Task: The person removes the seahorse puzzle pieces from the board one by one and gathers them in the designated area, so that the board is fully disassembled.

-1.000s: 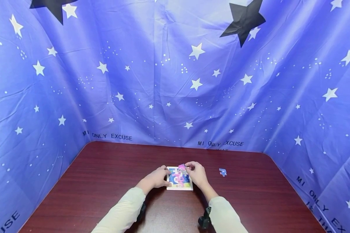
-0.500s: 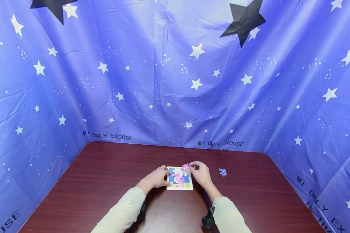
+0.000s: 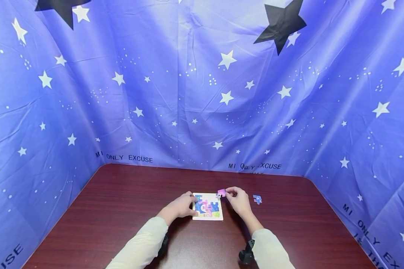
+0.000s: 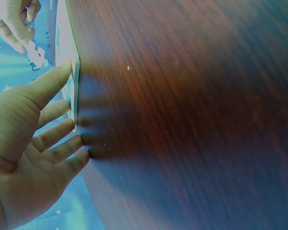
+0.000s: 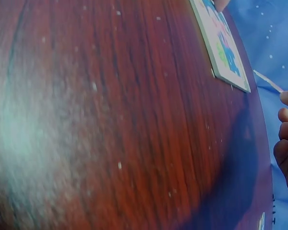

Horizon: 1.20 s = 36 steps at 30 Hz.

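A square jigsaw puzzle in a white-rimmed tray (image 3: 207, 219) lies on the table, showing a pink figure on blue, with a pale gap at its upper right. My left hand (image 3: 180, 206) rests at the tray's left edge; in the left wrist view its fingers (image 4: 55, 136) are fairly straight and the thumb touches the rim. My right hand (image 3: 239, 201) pinches a pink puzzle piece (image 3: 221, 192) just above the tray's far right corner. In the right wrist view this piece (image 5: 268, 80) appears edge-on, apart from the tray. A blue puzzle piece (image 3: 257, 199) lies right of the right hand.
The dark red wood-grain table (image 3: 121, 209) carries the tray and the loose piece. A blue star-printed cloth (image 3: 202, 112) rises behind the table and on both sides. A black device (image 3: 246, 253) sits at the right wrist.
My right hand has moved right with the pink piece, from over the puzzle's upper part to the tray's far right corner. The left hand and tray stay in place.
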### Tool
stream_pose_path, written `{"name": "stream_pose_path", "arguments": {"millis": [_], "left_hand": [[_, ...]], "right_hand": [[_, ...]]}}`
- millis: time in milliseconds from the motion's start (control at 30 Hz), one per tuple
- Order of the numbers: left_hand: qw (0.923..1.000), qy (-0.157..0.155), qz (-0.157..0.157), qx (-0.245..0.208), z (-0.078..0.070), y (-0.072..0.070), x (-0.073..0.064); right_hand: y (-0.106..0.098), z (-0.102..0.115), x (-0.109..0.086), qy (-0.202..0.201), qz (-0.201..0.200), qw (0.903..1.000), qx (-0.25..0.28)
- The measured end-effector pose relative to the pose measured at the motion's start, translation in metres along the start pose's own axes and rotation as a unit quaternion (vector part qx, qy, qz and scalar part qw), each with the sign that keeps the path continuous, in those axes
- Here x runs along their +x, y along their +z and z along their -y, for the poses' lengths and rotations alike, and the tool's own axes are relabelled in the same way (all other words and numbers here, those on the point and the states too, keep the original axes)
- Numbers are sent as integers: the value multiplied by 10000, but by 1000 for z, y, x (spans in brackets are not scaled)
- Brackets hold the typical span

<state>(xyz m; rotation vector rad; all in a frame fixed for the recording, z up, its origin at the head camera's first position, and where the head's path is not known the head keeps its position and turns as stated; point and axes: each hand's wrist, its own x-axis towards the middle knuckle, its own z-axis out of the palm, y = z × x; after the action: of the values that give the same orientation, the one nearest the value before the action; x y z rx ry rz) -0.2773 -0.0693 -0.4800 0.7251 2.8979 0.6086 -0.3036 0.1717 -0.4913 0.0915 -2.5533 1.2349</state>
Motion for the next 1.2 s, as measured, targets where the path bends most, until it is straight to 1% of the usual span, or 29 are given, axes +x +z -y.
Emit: {"name": "stream_pose_path", "arguments": {"millis": [200, 433, 633, 867, 1067, 1200], "left_hand": [[10000, -44, -4, 18, -1, 0, 0], [10000, 25, -48, 25, -1, 0, 0], [9999, 26, -68, 85, 1, 1, 1], [10000, 6, -60, 54, 1, 1, 1], [10000, 47, -76, 16, 0, 0, 1], [10000, 45, -78, 7, 0, 0, 1]], "right_hand": [[-8, -7, 0, 88, -65, 9999, -23], [-16, -17, 1, 61, -148, 9999, 12], [-25, -21, 1, 156, -162, 9995, 221], [-35, -29, 1, 330, -327, 9989, -80], [-41, -35, 2, 337, -434, 9983, -170], [-44, -39, 2, 411, -465, 9979, -195]]}}
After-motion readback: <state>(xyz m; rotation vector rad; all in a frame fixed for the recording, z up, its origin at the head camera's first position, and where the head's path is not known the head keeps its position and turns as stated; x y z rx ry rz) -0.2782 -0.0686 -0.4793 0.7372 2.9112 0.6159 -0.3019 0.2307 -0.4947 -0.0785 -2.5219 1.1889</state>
